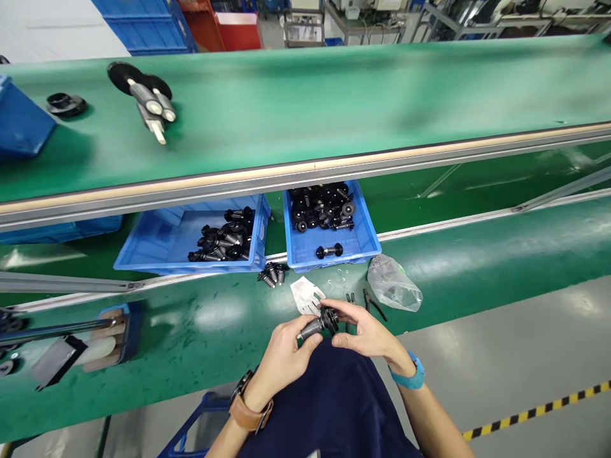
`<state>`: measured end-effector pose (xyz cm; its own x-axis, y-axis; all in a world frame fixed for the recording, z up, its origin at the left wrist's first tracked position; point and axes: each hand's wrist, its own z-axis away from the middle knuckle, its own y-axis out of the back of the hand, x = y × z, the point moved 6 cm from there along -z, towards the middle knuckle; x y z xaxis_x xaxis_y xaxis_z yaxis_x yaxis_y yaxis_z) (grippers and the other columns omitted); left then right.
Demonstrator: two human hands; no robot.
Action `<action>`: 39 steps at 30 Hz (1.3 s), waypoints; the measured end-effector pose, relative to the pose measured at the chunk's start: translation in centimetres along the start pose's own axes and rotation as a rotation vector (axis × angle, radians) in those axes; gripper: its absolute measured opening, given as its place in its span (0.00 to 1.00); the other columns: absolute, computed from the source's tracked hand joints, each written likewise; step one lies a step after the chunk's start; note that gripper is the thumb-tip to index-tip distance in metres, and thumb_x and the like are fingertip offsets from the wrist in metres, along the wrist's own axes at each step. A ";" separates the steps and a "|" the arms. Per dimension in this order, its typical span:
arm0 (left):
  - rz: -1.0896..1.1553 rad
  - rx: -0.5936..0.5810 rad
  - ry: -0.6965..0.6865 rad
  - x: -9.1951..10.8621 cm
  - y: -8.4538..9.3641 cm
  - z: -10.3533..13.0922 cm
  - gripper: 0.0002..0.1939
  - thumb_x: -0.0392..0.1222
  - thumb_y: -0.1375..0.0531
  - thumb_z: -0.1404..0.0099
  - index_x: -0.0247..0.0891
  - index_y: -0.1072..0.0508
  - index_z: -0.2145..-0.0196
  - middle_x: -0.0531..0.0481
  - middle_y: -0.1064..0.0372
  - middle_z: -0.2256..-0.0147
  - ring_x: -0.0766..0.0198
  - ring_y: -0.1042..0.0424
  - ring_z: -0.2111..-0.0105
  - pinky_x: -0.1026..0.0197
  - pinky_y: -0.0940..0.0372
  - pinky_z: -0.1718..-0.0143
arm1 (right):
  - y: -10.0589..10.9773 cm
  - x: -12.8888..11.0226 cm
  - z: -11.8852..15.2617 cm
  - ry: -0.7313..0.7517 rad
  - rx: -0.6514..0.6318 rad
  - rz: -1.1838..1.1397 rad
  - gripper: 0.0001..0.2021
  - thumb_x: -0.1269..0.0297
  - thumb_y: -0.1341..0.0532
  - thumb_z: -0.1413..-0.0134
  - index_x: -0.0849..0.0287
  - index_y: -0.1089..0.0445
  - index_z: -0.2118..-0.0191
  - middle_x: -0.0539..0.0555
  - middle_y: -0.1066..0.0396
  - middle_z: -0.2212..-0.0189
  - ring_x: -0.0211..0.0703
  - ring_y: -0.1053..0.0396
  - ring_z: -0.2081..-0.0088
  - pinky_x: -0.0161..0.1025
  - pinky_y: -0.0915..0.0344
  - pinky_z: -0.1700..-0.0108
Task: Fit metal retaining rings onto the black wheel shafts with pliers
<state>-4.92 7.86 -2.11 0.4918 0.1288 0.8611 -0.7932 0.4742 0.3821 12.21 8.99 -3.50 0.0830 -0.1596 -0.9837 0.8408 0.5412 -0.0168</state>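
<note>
Green bench (214, 331), two blue trays (157, 248), pliers (375, 305), plastic bag (394, 286)

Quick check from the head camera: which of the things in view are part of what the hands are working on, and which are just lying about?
In hand:
left hand
right hand
black rotor part, held by both
right blue tray, similar parts

Lying about:
plastic bag
pliers
white slip
parts on upper belt

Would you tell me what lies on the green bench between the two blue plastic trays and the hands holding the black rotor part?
In the head view, a small cluster of black rotor parts and a white crumpled cloth lie there.
</note>
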 end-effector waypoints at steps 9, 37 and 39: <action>0.115 0.015 -0.021 0.0 0.4 0.3 0.12 0.44 0.39 0.33 0.42 0.21 0.55 0.46 0.21 0.61 0.53 0.25 0.64 0.59 0.37 0.60 | 0.0 -0.5 -0.3 -0.038 -0.014 0.025 0.38 0.50 0.28 0.49 0.51 0.37 0.35 0.57 0.34 0.39 0.52 0.33 0.41 0.48 0.34 0.39; 0.885 0.227 0.193 -6.6 -1.8 2.8 0.19 0.53 0.32 0.40 0.35 0.27 0.61 0.45 0.28 0.67 0.59 0.32 0.67 0.58 0.37 0.63 | 7.2 20.0 6.7 -0.864 0.585 0.748 0.17 0.57 0.42 0.34 0.63 0.31 0.47 0.60 0.28 0.51 0.49 0.29 0.51 0.49 0.34 0.47; 0.961 0.308 0.254 -6.8 -2.6 2.7 0.18 0.51 0.30 0.42 0.36 0.28 0.64 0.49 0.31 0.69 0.63 0.35 0.70 0.60 0.38 0.67 | 8.0 21.3 7.5 -0.945 0.625 0.847 0.19 0.56 0.39 0.35 0.62 0.33 0.45 0.60 0.32 0.47 0.51 0.32 0.47 0.53 0.35 0.45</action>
<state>-7.17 3.33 -8.10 -0.3629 0.5308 0.7659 -0.9306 -0.1637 -0.3275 24.73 3.73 -23.25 0.7871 -0.5952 -0.1622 0.4304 0.3413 0.8356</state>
